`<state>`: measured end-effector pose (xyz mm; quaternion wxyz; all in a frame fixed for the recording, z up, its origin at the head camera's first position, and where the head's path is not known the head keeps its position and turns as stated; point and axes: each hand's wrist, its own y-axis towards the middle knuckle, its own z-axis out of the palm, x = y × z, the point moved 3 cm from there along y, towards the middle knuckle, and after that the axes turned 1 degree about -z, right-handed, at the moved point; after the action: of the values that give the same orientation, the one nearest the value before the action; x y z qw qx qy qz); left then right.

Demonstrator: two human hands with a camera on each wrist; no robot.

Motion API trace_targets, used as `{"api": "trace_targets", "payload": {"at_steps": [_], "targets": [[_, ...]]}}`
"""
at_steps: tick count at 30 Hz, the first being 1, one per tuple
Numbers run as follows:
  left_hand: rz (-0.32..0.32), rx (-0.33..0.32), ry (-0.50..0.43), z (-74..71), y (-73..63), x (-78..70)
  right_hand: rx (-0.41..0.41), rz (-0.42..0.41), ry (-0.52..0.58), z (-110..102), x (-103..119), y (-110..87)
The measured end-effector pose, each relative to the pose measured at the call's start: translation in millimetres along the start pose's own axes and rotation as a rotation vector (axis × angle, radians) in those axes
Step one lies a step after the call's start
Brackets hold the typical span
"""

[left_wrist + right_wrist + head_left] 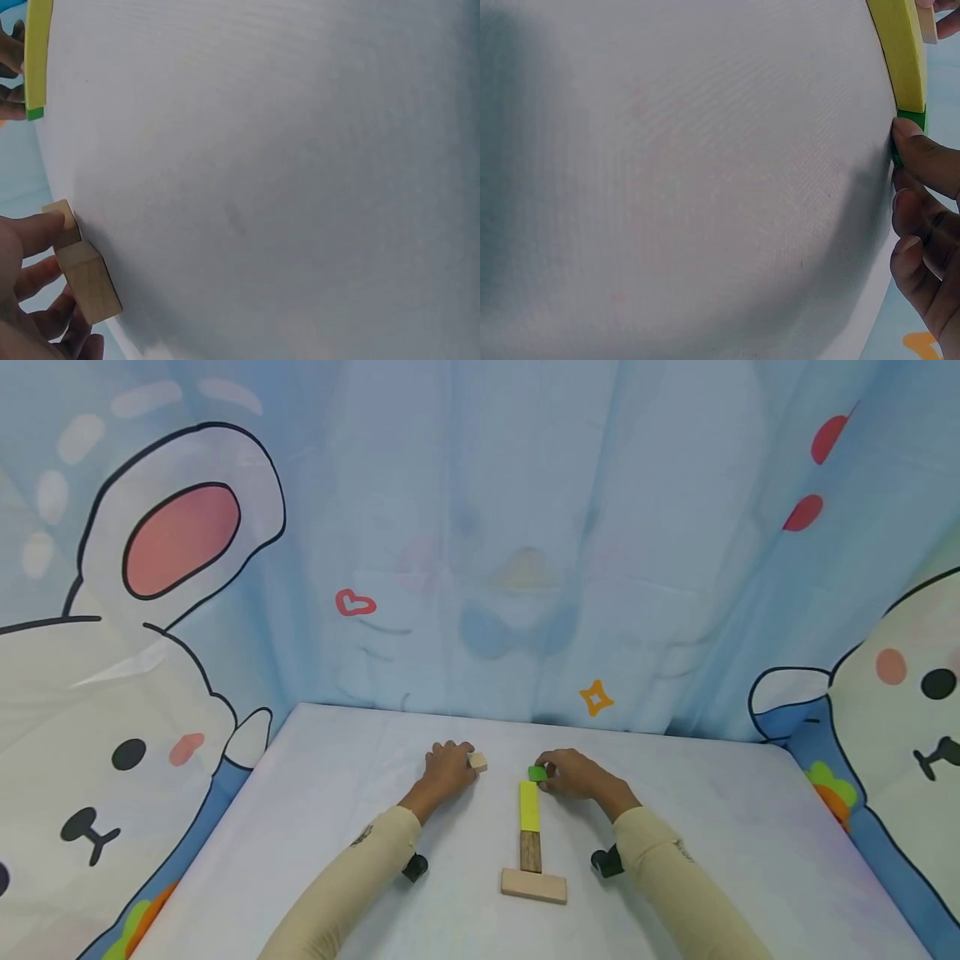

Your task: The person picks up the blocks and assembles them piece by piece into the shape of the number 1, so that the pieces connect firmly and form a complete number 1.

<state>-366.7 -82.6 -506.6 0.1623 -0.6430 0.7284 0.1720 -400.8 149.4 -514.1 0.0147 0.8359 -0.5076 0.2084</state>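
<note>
A light wooden block point(477, 762) is in my left hand point(448, 768), near the far part of the table. The left wrist view shows two pale wooden pieces there: a small block point(69, 223) under the thumb and a larger block point(93, 289) against the fingers. With thumb and fingers, my right hand point(573, 774) pinches a green block point(536, 773) at the far end of a yellow block point(529, 807). Nearer to me, a dark brown wooden block point(530, 852) continues the line. Crosswise at its near end lies a pale wooden block point(534, 887).
The blocks lie on a white-covered table point(315, 860). A light blue curtain point(480, 527) with cartoon figures hangs behind and beside it. Small black devices point(415, 867) are strapped at both wrists.
</note>
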Motion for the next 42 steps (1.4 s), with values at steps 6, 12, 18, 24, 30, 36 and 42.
{"api": "trace_targets", "payload": {"at_steps": [6, 12, 18, 24, 30, 36, 42], "targets": [[0.028, -0.017, 0.006, -0.4, -0.7, -2.1, -0.006, 0.0, 0.011, 0.2, -0.2, -0.2], [0.031, -0.01, 0.023, 1.6, -2.1, -1.7, -0.006, 0.013, 0.02, 2.4, -3.2, 0.9], [0.054, -0.019, 0.037, 1.8, -1.6, -2.5, -0.007, 0.016, 0.016, 2.7, -4.1, 2.3], [0.076, -0.029, 0.042, 1.2, -1.2, -3.4, -0.01, 0.009, 0.013, 1.7, -3.6, 1.6], [0.074, -0.008, 0.02, 1.4, -0.7, -4.4, -0.015, 0.0, 0.015, 1.4, -3.2, 1.3], [0.068, 0.006, 0.022, 3.7, 1.3, -7.4, -0.008, 0.0, 0.025, 0.9, -0.7, 0.4], [0.076, 0.001, 0.036, 4.6, 2.3, -11.9, -0.005, 0.004, 0.028, 1.1, -1.3, -0.6]]}}
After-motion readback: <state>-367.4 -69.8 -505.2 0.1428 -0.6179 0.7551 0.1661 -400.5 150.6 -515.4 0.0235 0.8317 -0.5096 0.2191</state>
